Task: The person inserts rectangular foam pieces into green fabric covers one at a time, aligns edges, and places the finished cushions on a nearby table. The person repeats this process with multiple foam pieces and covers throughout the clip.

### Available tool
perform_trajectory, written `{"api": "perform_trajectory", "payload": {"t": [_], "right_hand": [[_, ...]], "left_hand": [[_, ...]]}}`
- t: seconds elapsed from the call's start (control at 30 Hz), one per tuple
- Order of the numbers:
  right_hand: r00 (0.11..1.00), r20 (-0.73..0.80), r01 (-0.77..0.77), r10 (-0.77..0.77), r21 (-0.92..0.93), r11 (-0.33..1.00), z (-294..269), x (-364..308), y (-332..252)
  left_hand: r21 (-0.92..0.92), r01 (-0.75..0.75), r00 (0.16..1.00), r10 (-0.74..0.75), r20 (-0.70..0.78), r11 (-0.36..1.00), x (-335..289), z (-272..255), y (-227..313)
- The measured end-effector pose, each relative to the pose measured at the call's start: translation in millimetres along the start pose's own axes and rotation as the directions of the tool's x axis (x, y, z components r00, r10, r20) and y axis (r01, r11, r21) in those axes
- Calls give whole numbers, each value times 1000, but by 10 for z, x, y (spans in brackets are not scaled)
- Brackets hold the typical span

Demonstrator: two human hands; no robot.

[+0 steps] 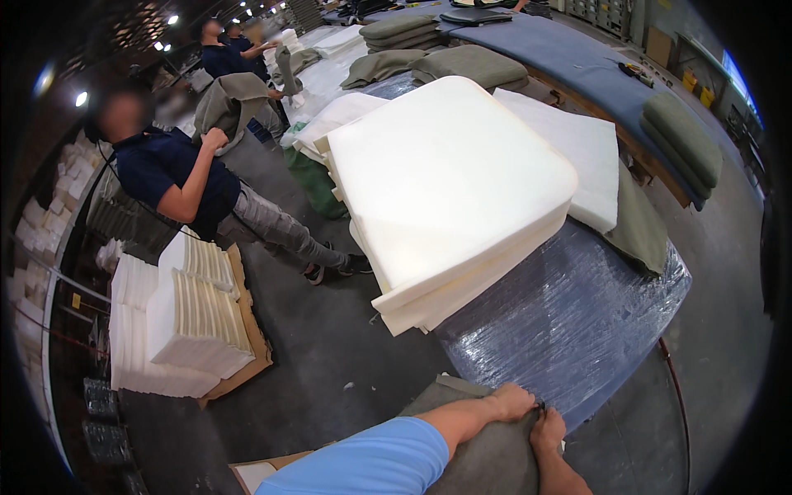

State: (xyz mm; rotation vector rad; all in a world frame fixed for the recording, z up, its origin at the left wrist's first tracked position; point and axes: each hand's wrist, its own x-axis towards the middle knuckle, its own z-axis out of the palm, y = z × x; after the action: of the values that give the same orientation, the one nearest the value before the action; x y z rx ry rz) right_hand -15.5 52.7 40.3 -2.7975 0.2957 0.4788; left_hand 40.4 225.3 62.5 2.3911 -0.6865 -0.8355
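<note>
At the near edge of the plastic-wrapped table, my left hand (pixel 513 402) is closed on the edge of an olive-grey fabric cover (pixel 487 454). Right beside it, my right hand (pixel 549 431) also grips the cover's edge, its fingers curled. A small dark piece shows between the two hands, too small to name. The cover hangs down toward me, and my left sleeve hides part of it. Beyond my hands, a stack of white foam cushions (pixel 454 181) rests on the table, with a white padding sheet (pixel 577 165) at its right.
Shiny plastic film covers the table top (pixel 569 322). Another olive cover (pixel 637 223) drapes over its right side. Stacked white foam sheets (pixel 194 322) stand on the floor at left, near a person (pixel 186 177) holding a grey-green cover. A long blue-topped table (pixel 569 66) runs behind.
</note>
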Motion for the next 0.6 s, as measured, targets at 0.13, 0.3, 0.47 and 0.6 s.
{"api": "perform_trajectory", "payload": {"t": [0.13,0.3,0.47,0.6], "right_hand": [[999,-17,32,-32,10,999,3,-12,-4],[1000,-4,-11,11,110,994,6,-28,-16],[999,-39,34,-26,207,978,20,-24,53],[990,-99,117,-99,197,973,52,-14,73]], "left_hand": [[12,7,1000,-7,-13,1000,20,57,-48],[1,-22,996,22,-87,1000,15,145,-101],[-12,-9,996,8,-84,1000,29,163,-67],[-28,-17,995,14,-98,999,11,159,-71]]}}
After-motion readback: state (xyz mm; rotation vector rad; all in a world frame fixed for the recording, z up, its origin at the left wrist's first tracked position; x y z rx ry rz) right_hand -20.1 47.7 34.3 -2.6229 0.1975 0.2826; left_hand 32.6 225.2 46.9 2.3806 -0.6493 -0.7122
